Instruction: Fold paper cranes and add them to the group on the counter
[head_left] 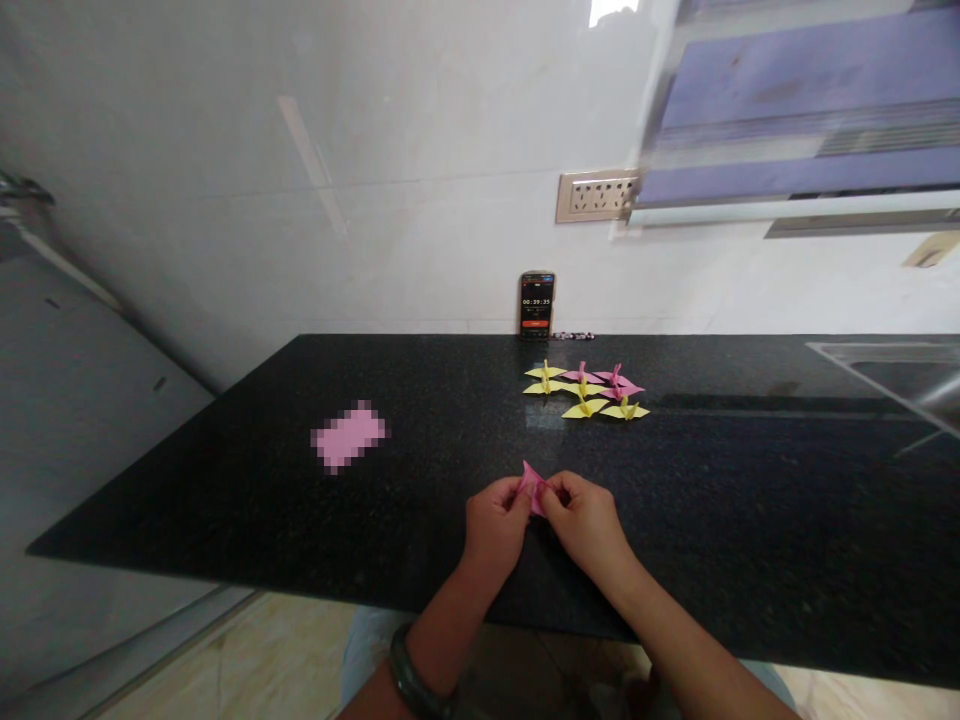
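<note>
A small piece of folded pink paper (532, 485) is held just over the black countertop, one pointed corner sticking up. My left hand (497, 520) pinches its left side between thumb and fingers. On the other side, my right hand (586, 520) grips it the same way, thumb close to the left thumb. Much of the paper is hidden by the fingers. Beyond my hands lies a group of folded paper cranes, several yellow (585, 408) and a few pink (616, 378).
The black countertop (435, 400) runs to a white wall. A pixelated pink patch (349, 437) lies to the left. A phone (536, 305) showing a timer leans on the wall, below a socket panel (598, 196). A sink edge (885, 385) is at the right.
</note>
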